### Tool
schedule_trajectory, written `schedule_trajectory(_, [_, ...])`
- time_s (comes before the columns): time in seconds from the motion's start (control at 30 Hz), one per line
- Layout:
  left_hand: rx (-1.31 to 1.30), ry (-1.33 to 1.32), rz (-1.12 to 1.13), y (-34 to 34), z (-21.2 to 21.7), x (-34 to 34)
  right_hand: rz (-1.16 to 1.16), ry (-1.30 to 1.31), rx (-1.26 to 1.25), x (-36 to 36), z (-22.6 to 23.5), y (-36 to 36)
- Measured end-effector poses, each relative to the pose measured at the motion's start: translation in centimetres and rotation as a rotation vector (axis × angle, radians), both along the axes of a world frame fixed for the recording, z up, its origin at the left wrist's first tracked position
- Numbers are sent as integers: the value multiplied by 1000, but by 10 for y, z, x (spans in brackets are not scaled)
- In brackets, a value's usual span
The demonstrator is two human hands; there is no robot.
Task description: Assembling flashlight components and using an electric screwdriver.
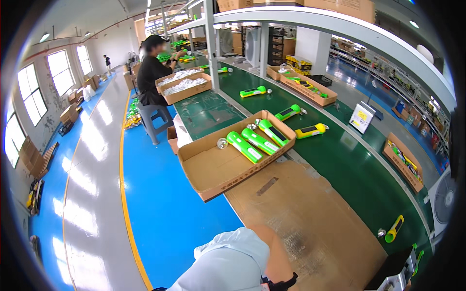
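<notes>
Hands: both out of frame, can't tell grip.
Torches: three green plastic tubes, in tray beyond forearm.
Tray: shallow brown cardboard, rectangular.

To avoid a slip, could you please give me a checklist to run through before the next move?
1. Three green flashlights inside the carton: ok.
2. Carton fully supported: not ok, its near-left corner appears to overhang the blue floor.
3. Leftmost silver lamp head seated on its flashlight: not ok, it sits off the end.
4. Hands in position: cannot tell, neither shows.
</notes>
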State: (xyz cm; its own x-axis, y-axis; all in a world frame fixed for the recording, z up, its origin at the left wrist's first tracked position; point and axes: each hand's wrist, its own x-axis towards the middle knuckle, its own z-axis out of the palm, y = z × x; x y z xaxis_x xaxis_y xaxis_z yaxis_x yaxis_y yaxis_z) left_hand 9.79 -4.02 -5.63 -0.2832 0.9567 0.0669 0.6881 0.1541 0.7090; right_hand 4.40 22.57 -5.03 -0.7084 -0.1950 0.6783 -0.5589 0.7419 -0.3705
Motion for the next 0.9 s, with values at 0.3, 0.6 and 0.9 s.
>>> schedule_trajectory(0.3, [27, -55, 78, -14, 0, 2, 78, -38, 19, -14, -1, -23])
schedule_trajectory(0.6, [51, -50, 44, -13, 8, 3, 66, -38, 26, -17, -6, -13])
schedule_trajectory(0.9, [28, -42, -32, -3, 12, -1, 17, -39, 31, -11, -24, 21])
